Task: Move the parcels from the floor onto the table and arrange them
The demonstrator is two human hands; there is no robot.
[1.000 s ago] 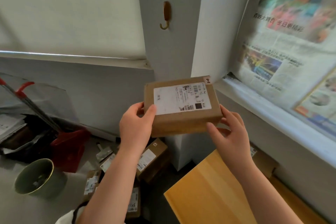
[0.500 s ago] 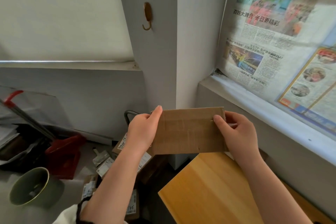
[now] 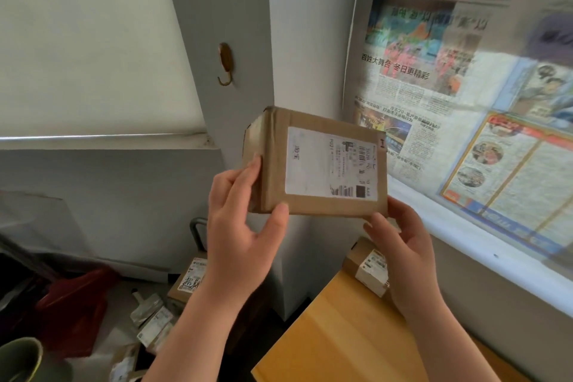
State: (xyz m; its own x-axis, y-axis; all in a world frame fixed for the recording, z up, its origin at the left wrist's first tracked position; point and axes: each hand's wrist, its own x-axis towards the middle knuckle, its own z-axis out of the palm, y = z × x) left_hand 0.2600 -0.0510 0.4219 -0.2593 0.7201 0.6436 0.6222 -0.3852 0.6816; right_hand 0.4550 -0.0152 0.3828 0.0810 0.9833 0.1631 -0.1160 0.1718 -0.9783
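Brown cardboard parcel (image 3: 319, 161), a squat rectangular box with taped seams and a white printed shipping label (image 3: 331, 164) facing the camera, held in the air above the far end of the table (image 3: 341, 341), in front of the grey wall column. Left hand (image 3: 245, 226) takes its left end: thumb pressed on the lower front edge, fingers laid flat up the short side face. Right hand (image 3: 403, 251) cups the lower right corner from beneath, fingers curled and close together; their tips are hidden behind the box. Table is smooth yellow wood with visible grain. A second, smaller cardboard parcel (image 3: 369, 270) with its own label sits on the far edge of the table, against the wall under the sill. Several labelled parcels (image 3: 155, 322) lie jumbled on the floor, left of the table, near a red plastic object. Half a second earlier the held parcel showed a plain, unlabelled brown face and sat lower, just over the table's far edge; now the label side is turned to the camera and the box is higher and tilted. Newspaper (image 3: 449, 102) covers the window at right, slightly blurred.
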